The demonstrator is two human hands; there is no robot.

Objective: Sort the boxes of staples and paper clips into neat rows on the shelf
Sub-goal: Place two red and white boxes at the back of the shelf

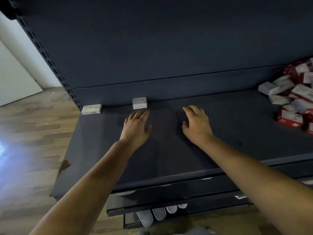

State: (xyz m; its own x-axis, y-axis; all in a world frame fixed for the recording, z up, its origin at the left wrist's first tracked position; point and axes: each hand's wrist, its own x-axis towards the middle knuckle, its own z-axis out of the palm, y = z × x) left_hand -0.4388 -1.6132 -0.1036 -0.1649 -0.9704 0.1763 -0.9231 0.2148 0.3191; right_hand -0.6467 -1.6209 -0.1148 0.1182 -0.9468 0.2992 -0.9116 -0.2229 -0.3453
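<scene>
Two small white boxes stand at the back of the dark shelf (101,150): one box (91,109) at the far left corner, another box (139,102) to its right against the back panel. A jumbled pile of red and white boxes (294,97) fills the shelf's right end. My left hand (137,127) hovers just in front of the second white box, fingers relaxed, holding nothing. Beside it, my right hand (196,123) is over the middle of the shelf with loosely bent fingers, also holding nothing.
A slotted upright (50,65) bounds the shelf on the left, with a wooden floor (25,133) and a white wall beyond. Lower shelves (169,200) jut out below the front edge. Pale slippers (152,216) lie underneath.
</scene>
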